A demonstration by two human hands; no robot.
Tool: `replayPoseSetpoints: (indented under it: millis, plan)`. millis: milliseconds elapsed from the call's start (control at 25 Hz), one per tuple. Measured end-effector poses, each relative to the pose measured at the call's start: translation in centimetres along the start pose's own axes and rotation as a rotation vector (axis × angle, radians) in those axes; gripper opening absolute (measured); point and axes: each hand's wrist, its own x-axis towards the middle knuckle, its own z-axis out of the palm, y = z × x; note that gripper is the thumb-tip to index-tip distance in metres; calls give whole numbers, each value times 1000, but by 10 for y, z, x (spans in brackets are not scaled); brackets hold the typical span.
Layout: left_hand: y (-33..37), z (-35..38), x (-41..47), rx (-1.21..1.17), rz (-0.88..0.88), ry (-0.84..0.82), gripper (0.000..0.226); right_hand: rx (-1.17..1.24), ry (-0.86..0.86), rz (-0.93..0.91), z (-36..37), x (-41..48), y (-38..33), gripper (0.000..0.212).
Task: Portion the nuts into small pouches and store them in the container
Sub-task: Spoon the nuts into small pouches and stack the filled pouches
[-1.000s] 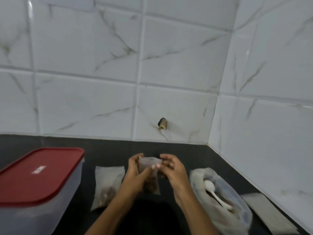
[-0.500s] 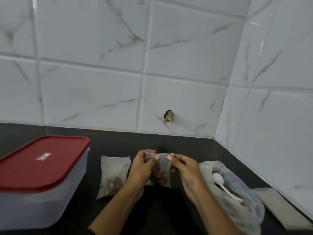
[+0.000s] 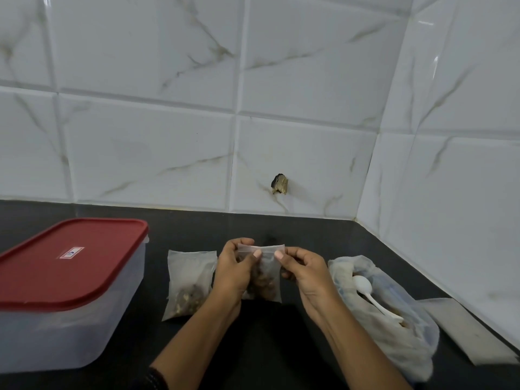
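Observation:
A small clear pouch (image 3: 267, 277) with brown nuts in its lower half hangs upright above the black counter. My left hand (image 3: 233, 271) pinches its top strip at the left, and my right hand (image 3: 304, 271) pinches the same strip at the right. A second filled pouch (image 3: 188, 282) lies flat on the counter just left of my left hand. To the right sits a large plastic bag of nuts (image 3: 394, 319) with a white spoon (image 3: 368, 294) resting in its open mouth. The clear container (image 3: 56, 327) with its red lid (image 3: 70, 257) on stands at the left.
A stack of flat empty pouches (image 3: 467, 330) lies at the far right by the wall. White tiled walls meet in a corner behind and to the right of the black counter (image 3: 281, 356). A small dark stub (image 3: 279, 183) sticks out of the back wall.
My thumbs have moved apart along the pouch's top strip, from bunched together at its middle to its two ends. The pouch now hangs flatter and upright. The camera view has tilted slightly.

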Motion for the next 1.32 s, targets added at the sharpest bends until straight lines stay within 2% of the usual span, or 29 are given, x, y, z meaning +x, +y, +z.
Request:
replayPoseSetpoints:
  millis: [360,440,560,760,1040,1320]
  plan:
    - [0,-1,4,-105,-46,-140,22,26,121,84,0,4,1,16]
    - [-1,0,3,-117,-68,-156,17,32,149,106,-1,6,2,16]
    - [-2,1,3,-137,-79,-116,7,76,142,113,-3,4,0,10]
    - [-5,-1,7,-91,-68,-10,14,-2,79,53,-5,1,-4,10]
    - [-1,1,3,-16,-51,5,13,-121,125,23,-3,-1,-10,26]
    - [-4,3,1,-60,-53,-76,10,-49,154,102,-4,3,-5,24]
